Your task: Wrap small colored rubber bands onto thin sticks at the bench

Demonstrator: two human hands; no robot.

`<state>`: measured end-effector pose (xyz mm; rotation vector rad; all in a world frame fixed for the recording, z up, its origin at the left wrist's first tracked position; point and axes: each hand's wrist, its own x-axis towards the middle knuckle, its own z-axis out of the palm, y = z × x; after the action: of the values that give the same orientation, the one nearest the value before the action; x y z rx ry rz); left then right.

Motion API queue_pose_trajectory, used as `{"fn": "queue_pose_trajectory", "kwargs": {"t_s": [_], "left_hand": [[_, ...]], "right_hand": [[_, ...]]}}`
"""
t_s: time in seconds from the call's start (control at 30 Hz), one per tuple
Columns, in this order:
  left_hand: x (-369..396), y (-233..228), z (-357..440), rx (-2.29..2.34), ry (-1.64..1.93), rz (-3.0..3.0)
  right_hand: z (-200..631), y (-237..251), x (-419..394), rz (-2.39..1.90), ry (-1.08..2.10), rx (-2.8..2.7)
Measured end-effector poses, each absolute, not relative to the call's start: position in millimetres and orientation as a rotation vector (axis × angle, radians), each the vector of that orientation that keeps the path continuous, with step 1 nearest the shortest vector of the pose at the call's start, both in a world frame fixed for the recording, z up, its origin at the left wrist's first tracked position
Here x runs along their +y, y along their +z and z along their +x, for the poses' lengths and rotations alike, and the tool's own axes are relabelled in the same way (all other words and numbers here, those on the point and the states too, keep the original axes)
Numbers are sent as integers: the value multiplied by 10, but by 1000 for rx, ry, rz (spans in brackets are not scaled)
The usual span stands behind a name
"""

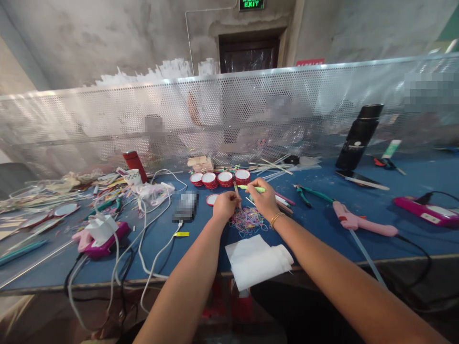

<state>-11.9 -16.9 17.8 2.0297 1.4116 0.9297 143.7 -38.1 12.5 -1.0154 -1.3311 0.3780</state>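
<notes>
My right hand [264,197] is closed around a yellow-green pen [258,189], its tip pointing left toward my other hand. In my left hand [224,206], the fingers pinch a thin flat wooden stick [235,188] that stands up from them. Below both hands lies a pile of colourful rubber bands [247,220]. Just beyond them, several small red-rimmed round pieces with white tops [225,178] stand in a row. A single similar disc [212,200] lies beside my left hand. Nearer to me, a folded white cloth or paper [257,260] rests at the table edge.
On the right are pliers [303,195], a pink glue gun [358,222], a black bottle [358,138] and a magenta power strip [426,211]. To the left, a phone [185,206], white cables, another power strip [107,241] and craft scraps cover the blue table. A perforated metal screen [172,114] stands behind.
</notes>
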Motion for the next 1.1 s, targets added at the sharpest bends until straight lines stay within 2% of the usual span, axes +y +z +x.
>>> {"fn": "queue_pose_trajectory", "kwargs": {"t_s": [1.1], "left_hand": [[-155,165,-126,1407,927,2026]], "right_hand": [[1438,100,-351,-1011,393,-1329]]}}
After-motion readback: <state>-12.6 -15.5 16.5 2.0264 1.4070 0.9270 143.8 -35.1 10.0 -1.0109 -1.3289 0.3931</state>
